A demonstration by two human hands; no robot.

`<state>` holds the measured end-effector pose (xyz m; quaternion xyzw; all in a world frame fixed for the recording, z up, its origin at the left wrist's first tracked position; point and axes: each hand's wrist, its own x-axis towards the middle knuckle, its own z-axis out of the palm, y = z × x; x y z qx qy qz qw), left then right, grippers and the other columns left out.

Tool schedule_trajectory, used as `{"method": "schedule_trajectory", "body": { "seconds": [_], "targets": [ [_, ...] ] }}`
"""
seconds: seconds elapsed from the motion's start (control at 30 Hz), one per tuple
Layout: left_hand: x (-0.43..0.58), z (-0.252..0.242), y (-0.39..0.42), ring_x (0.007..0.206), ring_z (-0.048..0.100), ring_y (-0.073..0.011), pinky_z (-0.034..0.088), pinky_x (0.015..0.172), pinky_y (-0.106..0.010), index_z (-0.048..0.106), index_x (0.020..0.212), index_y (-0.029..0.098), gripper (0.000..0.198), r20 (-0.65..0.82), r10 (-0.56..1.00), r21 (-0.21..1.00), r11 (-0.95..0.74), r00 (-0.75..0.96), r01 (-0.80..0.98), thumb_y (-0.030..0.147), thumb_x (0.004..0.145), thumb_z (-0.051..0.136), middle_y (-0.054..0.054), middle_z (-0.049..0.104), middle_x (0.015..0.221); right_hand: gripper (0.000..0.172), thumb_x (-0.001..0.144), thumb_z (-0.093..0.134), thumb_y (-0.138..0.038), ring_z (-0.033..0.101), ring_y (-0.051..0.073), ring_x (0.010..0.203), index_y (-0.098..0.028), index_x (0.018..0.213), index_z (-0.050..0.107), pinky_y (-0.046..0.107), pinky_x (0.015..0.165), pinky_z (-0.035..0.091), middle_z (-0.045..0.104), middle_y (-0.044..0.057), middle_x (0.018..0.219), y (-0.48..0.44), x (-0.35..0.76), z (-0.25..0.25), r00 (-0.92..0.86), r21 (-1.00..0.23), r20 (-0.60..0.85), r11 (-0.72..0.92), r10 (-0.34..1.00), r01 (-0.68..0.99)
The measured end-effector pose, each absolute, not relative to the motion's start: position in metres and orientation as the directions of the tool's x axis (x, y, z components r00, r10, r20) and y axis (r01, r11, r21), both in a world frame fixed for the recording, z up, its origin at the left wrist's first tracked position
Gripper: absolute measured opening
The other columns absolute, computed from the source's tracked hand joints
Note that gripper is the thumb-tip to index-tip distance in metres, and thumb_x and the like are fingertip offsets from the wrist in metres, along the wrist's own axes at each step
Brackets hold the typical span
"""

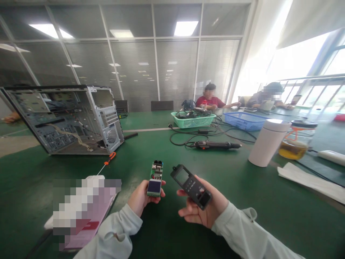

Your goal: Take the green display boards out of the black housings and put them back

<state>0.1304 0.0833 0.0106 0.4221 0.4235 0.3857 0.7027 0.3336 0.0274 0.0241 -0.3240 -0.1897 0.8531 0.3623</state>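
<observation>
My left hand (140,197) is closed on a small green circuit board (155,180), which has a dark square screen at its lower end and black parts at its top. Tilted in my right hand (206,212) is a black plastic housing (190,185) with a rectangular window, small button holes and a loop at one corner. The board and the housing are held apart, side by side above the green table (134,233). Beyond my left hand lies a screwdriver (109,160) with an orange handle.
An opened computer case (94,118) stands at the left. A black electric screwdriver (215,145) lies behind my hands, near a green basket (192,122) of cables and a blue basket (244,122). A white tumbler (268,144) and a jar (295,144) stand right. Two people sit far back.
</observation>
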Motion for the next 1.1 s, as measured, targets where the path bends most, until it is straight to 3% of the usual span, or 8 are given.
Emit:
{"method": "schedule_trajectory", "body": {
  "seconds": [0.2,0.53,0.63,0.7,0.77,0.87,0.97,1.1],
  "targets": [
    [0.131,0.012,0.081,0.050,0.051,-0.0140,0.038,0.050,-0.024,0.062,0.092,0.005,0.042,-0.263,0.905,0.927,0.333,0.333,-0.173,0.036,0.075,0.039,-0.007,0.063,0.058,0.077,0.088,0.003,-0.062,0.062,0.022,0.067,-0.009,0.093,0.059,0.028,0.063,0.044,0.060,0.009,0.065,0.027,0.331,0.016,-0.659,-0.543,-0.314,-0.699,0.683,-0.466],
    [0.131,0.013,0.080,0.048,0.051,-0.0136,0.036,0.051,-0.025,0.064,0.088,0.007,0.042,-0.256,0.901,0.939,0.318,0.351,-0.131,0.038,0.076,0.038,-0.007,0.064,0.058,0.073,0.088,0.000,-0.060,0.051,0.014,0.046,-0.015,0.087,0.057,0.022,0.050,0.041,0.044,0.000,0.044,0.030,0.330,0.018,-0.642,-0.533,-0.232,-0.647,0.731,-0.545],
    [0.131,0.013,0.080,0.049,0.051,-0.0137,0.035,0.051,-0.025,0.064,0.085,0.008,0.041,-0.250,0.902,0.941,0.312,0.351,-0.131,0.039,0.075,0.039,-0.007,0.064,0.058,0.068,0.087,0.005,-0.064,0.054,0.015,0.050,-0.015,0.086,0.052,0.023,0.052,0.043,0.051,0.002,0.054,0.031,0.328,0.013,-0.646,-0.571,-0.240,-0.643,0.725,-0.510],
    [0.131,0.013,0.080,0.049,0.051,-0.0136,0.036,0.051,-0.025,0.063,0.085,0.008,0.041,-0.249,0.903,0.941,0.312,0.350,-0.134,0.039,0.075,0.039,-0.007,0.064,0.058,0.062,0.081,0.024,-0.071,0.058,0.016,0.057,-0.015,0.086,0.048,0.023,0.055,0.043,0.056,0.004,0.066,0.031,0.325,0.010,-0.613,-0.647,-0.282,-0.618,0.738,-0.447],
    [0.130,0.013,0.081,0.048,0.051,-0.0134,0.036,0.051,-0.025,0.063,0.086,0.008,0.040,-0.252,0.903,0.939,0.315,0.349,-0.140,0.038,0.075,0.039,-0.007,0.064,0.058,0.060,0.068,0.050,-0.070,0.059,0.018,0.066,-0.015,0.092,0.043,0.024,0.059,0.044,0.057,0.006,0.077,0.030,0.323,0.009,-0.479,-0.799,-0.266,-0.469,0.837,-0.375],
    [0.129,0.012,0.084,0.047,0.051,-0.0134,0.036,0.050,-0.025,0.062,0.086,0.008,0.039,-0.259,0.899,0.935,0.325,0.353,-0.141,0.038,0.075,0.039,-0.007,0.064,0.058,0.049,0.065,0.066,-0.045,0.058,0.021,0.074,-0.019,0.096,0.038,0.029,0.064,0.046,0.057,0.005,0.083,0.028,0.325,0.012,-0.162,-0.999,0.041,0.037,0.986,-0.026],
    [0.129,0.008,0.086,0.048,0.051,-0.0139,0.037,0.050,-0.025,0.062,0.082,0.008,0.038,-0.263,0.898,0.933,0.330,0.352,-0.144,0.037,0.075,0.040,-0.007,0.064,0.057,0.031,0.066,0.054,-0.020,0.052,0.022,0.089,-0.019,0.094,0.041,0.034,0.077,0.043,0.053,0.006,0.096,0.025,0.332,0.020,-0.046,-0.755,0.475,0.434,0.879,0.492],
    [0.128,0.005,0.087,0.049,0.051,-0.0145,0.037,0.050,-0.025,0.062,0.086,0.008,0.038,-0.259,0.902,0.923,0.337,0.346,-0.188,0.037,0.075,0.040,-0.007,0.063,0.059,0.034,0.064,0.045,-0.013,0.043,0.024,0.099,-0.019,0.097,0.046,0.037,0.082,0.039,0.044,0.009,0.107,0.023,0.341,0.026,-0.112,-0.408,0.731,0.563,0.673,0.719]
  ]
}}
